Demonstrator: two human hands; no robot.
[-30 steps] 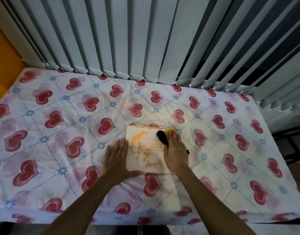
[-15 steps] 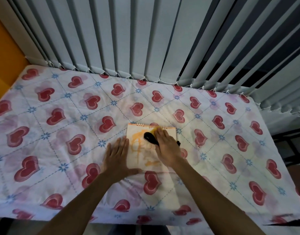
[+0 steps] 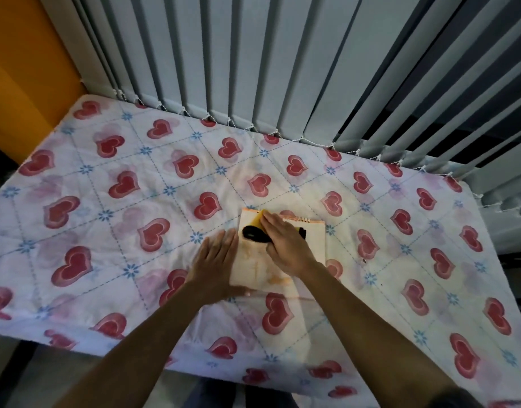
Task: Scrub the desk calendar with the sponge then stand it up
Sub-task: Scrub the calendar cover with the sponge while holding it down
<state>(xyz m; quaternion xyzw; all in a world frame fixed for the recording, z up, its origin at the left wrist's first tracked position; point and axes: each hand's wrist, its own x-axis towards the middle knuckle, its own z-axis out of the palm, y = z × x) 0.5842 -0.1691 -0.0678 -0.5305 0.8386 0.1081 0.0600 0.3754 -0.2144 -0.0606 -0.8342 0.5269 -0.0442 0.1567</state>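
Note:
A spiral-bound desk calendar (image 3: 313, 242) lies flat on the heart-patterned tablecloth (image 3: 112, 219), its pale page marked with orange lettering. My right hand (image 3: 285, 245) presses a yellow sponge (image 3: 255, 226) with a black strap onto the calendar's upper left corner. The hand covers most of the sponge. My left hand (image 3: 215, 260) rests flat, fingers together, along the calendar's left edge with the thumb at its lower corner, holding it down.
Grey vertical blinds (image 3: 253, 60) with a beaded cord hang along the table's far edge. An orange wall (image 3: 21, 63) stands at the left. The table's near edge runs just below my forearms.
My right hand has slid the sponge leftwards across the top of the calendar, from the upper right to the upper left corner. My left hand has kept its place.

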